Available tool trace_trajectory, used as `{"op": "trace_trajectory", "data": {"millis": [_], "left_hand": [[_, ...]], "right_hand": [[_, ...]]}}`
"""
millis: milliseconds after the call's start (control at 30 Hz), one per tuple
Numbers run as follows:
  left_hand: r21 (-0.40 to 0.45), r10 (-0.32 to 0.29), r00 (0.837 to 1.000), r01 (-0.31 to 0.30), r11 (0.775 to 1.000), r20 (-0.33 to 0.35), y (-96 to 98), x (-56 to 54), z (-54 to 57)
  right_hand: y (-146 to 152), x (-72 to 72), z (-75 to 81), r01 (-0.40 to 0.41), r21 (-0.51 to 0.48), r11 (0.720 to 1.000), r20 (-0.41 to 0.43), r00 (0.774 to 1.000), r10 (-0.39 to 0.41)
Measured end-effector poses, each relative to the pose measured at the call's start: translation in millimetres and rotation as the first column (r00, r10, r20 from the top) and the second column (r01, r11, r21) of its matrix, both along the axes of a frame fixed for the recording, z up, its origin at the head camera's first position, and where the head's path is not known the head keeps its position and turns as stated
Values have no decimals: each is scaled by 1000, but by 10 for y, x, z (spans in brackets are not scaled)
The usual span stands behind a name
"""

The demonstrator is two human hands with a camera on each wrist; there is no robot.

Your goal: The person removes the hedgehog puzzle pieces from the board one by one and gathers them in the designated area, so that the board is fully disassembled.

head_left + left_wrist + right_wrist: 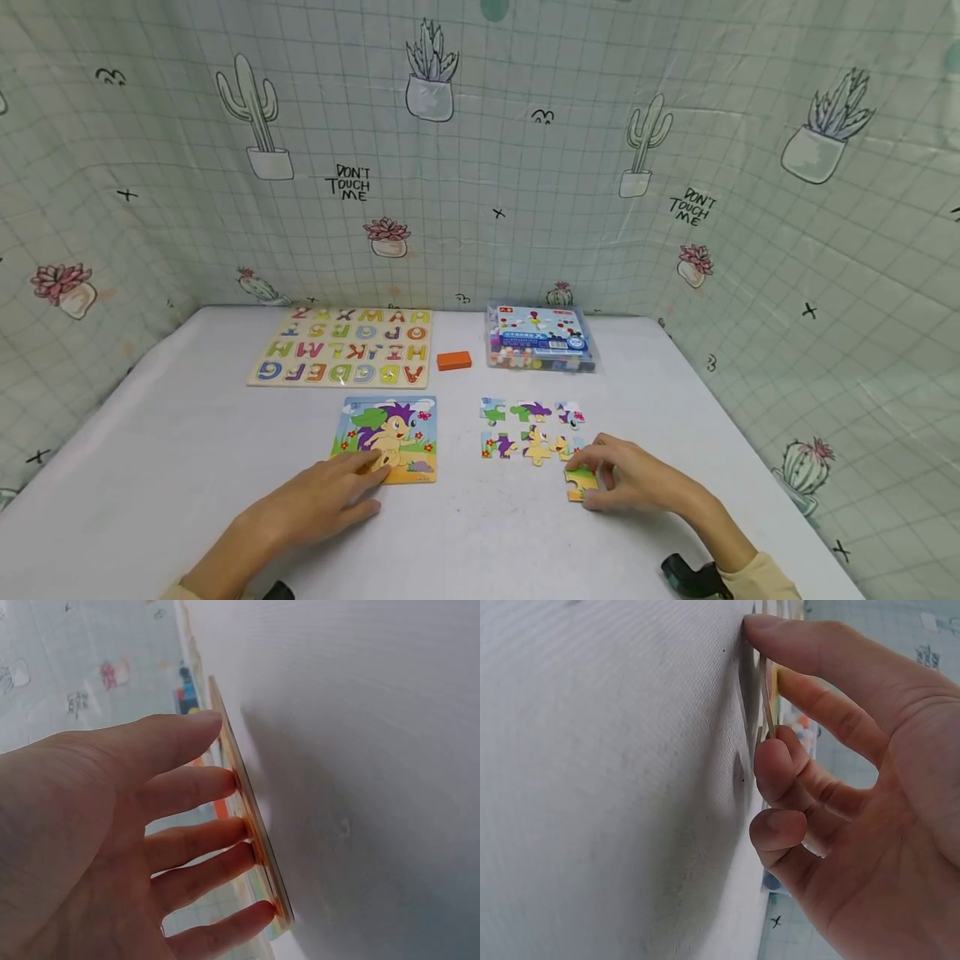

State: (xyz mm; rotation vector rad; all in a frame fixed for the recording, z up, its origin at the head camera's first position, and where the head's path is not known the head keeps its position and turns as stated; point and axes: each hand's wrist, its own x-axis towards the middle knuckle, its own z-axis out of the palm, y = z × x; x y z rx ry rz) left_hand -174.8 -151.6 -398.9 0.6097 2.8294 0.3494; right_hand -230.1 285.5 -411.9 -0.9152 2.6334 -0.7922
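Observation:
My left hand (318, 498) rests its fingers on the lower left of a picture puzzle board (420, 429) showing a purple-haired hedgehog. From the left wrist view the fingers reach out fairly straight onto the board (262, 844), seen nearly edge-on. Over to the right, my right hand (637, 477) pinches a yellow and green jigsaw puzzle piece (581, 485) between thumb and fingers. That piece (768, 705) appears as a thin tilted edge in the right wrist view. Several loose puzzle pieces (537, 449) lie in two rows just beyond this hand.
Behind the puzzle board lies a wooden alphabet board (258, 379) with colourful letters. An orange block (453, 361) sits between it and a clear plastic case (540, 342) of small coloured parts. A patterned curtain (495, 167) surrounds the white table (465, 550) at the back and sides.

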Motion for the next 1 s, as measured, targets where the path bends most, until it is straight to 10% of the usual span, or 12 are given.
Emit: {"op": "trace_trajectory", "data": {"millis": [667,1000], "left_hand": [[60,-11,1000,12,998,-25,-75,-19,-22],[-83,27,990,-39,996,-137,-134,15,-36]], "right_hand": [[-72,-13,-10,-4,-21,1000,-34,999,3],[-529,-119,64,-48,4,999,-7,999,48]]}}
